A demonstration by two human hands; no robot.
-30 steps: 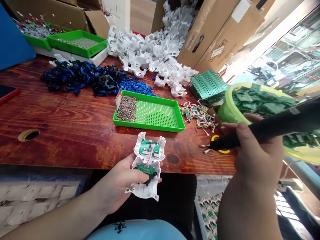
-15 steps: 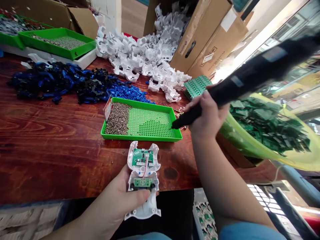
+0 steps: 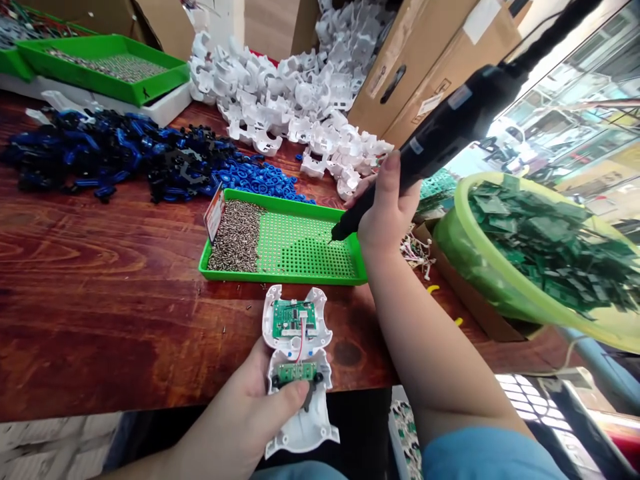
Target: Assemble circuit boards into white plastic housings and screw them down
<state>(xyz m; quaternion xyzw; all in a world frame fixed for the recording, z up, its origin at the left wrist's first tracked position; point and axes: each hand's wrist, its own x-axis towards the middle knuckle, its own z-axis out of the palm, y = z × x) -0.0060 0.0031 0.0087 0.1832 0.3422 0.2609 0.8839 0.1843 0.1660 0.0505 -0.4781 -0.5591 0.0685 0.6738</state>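
My left hand [image 3: 265, 397] is closed on an opened white plastic housing [image 3: 305, 427] near the table's front edge, thumb pressing inside its lower half. A green circuit board [image 3: 287, 320] sits in the upper half, and a smaller green board [image 3: 296, 371] lies in the lower one, joined by thin red and white wires. My right hand [image 3: 387, 213] grips a black electric screwdriver [image 3: 440, 127], tilted with its tip down over the green perforated tray [image 3: 280, 275]. Small screws [image 3: 235, 233] fill the tray's left end; the tip is over the right part.
White plastic shells [image 3: 280, 93] are heaped at the back beside a cardboard box [image 3: 400, 80]. Blue and black parts [image 3: 125, 153] lie at left, before another green tray [image 3: 145, 93]. A yellow-green basin [image 3: 460, 233] of green boards stands at right, near some wire connectors [image 3: 417, 253].
The screwdriver and my right hand have moved left, bringing the tip further inside the tray. My left hand and the housing sit slightly further right in the picture.
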